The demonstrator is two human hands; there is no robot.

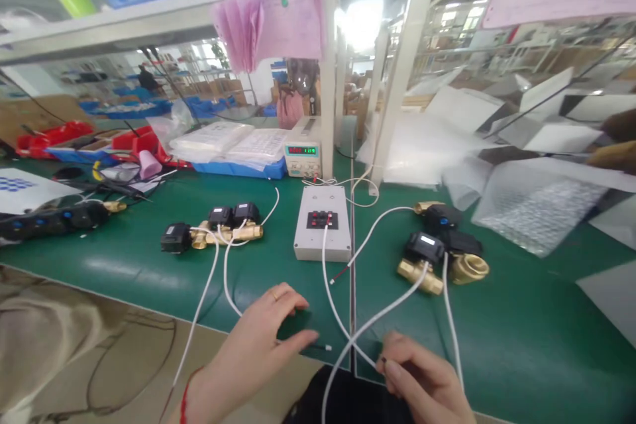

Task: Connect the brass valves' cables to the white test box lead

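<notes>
My left hand point(265, 338) hovers at the front edge of the green bench, thumb and fingers apart. A white cable from the left valves passes behind it, and a small white connector point(328, 348) shows just past its thumb. My right hand point(422, 374) is closed in a pinch at the lower end of a white cable point(332, 301) that runs from the grey test box point(322, 238); the tip is mostly hidden. Brass motorized valves with black actuators stand on both sides: a left group point(228, 233) and a right group point(422, 248), with white cables trailing.
A power supply point(303, 151) with a lit display stands behind the test box. A blue tray point(238, 169) holds bagged papers. Bubble-wrap bags point(527, 199) lie at right, more black actuators point(64, 218) at far left. A seam point(352, 291) divides the bench.
</notes>
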